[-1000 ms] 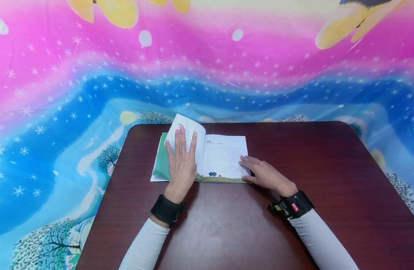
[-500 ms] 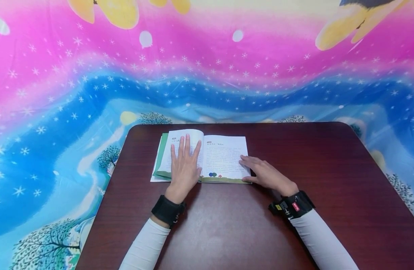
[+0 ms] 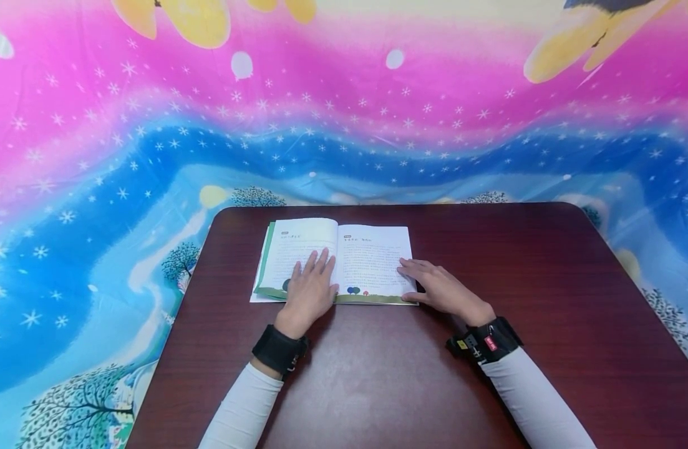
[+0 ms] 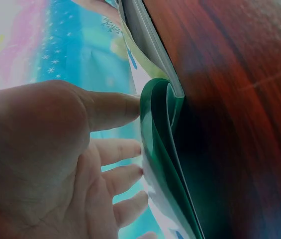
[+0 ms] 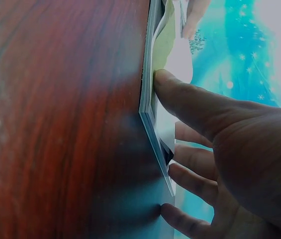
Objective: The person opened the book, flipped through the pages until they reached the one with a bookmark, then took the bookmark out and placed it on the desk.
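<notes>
An open book (image 3: 372, 259) lies on the dark wooden table, with printed text on both white pages and a green and tree-drawn strip along the bottom. My left hand (image 3: 309, 293) rests with spread fingers on the lower part of the left page. In the left wrist view, the fingertips (image 4: 136, 172) touch the page, and the green leaf below bows up near the spine. My right hand (image 3: 447, 293) lies at the book's right edge. In the right wrist view its thumb (image 5: 164, 78) presses the page's lower corner, while the other fingers reach along the side edge.
The reddish-brown table (image 3: 546, 280) extends around the book on all sides. Behind it hangs a pink and blue cloth (image 3: 344, 125) with snowflakes and trees. Each wrist carries a black strap (image 3: 279, 349) over a white sleeve.
The raised left page has come down flat to the left under my left hand. That hand then slid down toward the page's lower edge. My right hand stayed in place.
</notes>
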Tool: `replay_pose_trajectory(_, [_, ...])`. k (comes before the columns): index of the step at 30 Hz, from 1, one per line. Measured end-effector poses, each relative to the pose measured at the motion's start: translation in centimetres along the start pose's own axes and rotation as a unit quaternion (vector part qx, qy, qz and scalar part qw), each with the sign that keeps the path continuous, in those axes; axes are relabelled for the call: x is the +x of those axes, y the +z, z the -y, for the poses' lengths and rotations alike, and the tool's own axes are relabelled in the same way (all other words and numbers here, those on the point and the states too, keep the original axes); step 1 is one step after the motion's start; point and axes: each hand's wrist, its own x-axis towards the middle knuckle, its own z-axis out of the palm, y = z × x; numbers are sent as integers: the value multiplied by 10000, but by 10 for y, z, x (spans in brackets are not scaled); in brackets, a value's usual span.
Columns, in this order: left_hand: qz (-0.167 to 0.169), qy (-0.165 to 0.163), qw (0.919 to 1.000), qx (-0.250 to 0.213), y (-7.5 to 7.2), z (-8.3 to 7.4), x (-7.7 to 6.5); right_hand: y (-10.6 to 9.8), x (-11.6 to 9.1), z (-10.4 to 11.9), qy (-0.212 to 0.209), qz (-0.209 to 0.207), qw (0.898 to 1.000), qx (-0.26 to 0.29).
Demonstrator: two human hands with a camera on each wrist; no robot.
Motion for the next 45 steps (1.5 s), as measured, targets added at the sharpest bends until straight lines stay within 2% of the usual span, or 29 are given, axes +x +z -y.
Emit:
replay_pose_trajectory(9, [605, 464, 9969, -199, 3, -7, -3, 3, -1, -1, -103, -232, 9997, 41])
replay_pose_trajectory(12, [688, 589, 9958, -108, 6, -8, -6, 7, -3, 0, -98, -291, 9995, 53])
replay_pose_trajectory(19, [484, 805, 9956, -15, 12, -10, -6, 10, -1, 1, -109, -447, 9989, 27])
replay_pose_trajectory(33, [444, 670, 9966, -162, 12, -16, -3, 7, 5, 6, 99, -960, 9945, -405])
replay_pose_trajectory(45, [406, 620, 9972, -91, 12, -22, -3, 2, 4, 5, 379, -1158, 9921, -300])
